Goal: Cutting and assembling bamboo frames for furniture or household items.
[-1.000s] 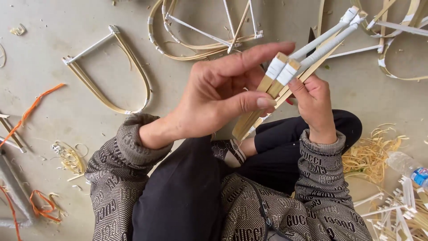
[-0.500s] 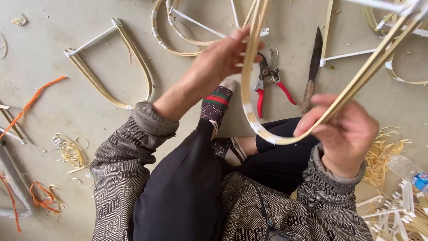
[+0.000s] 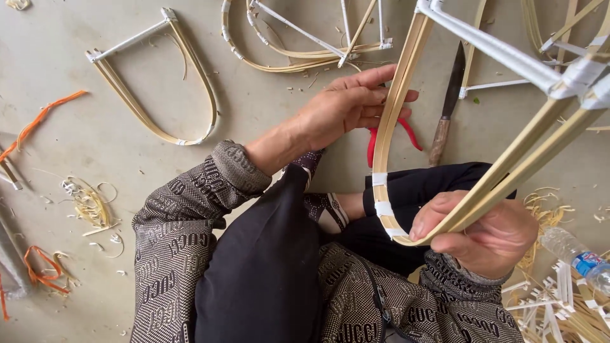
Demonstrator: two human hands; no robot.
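Observation:
I hold a U-shaped frame of bent bamboo strips point(image 3: 399, 101), bound with white tape at its lower curve and closed at the top by a white-wrapped crossbar. My right hand point(image 3: 483, 232) grips the bottom of the curve, over my black-trousered knee. My left hand point(image 3: 346, 105) rests its fingers on the frame's left limb, higher up. The frame rises toward the upper right, close to the camera.
Red-handled pliers point(image 3: 375, 143) and a knife point(image 3: 445, 105) lie on the concrete floor behind the frame. Finished bamboo frames lie at upper left point(image 3: 159, 76) and top middle point(image 3: 305, 44). Orange strips point(image 3: 38, 121), shavings and a plastic bottle point(image 3: 578, 254) lie around.
A second ago both hands held the taped strip ends together. Since then the frame has swung upright, my right hand has dropped to its curve and my left hand slid onto its left limb.

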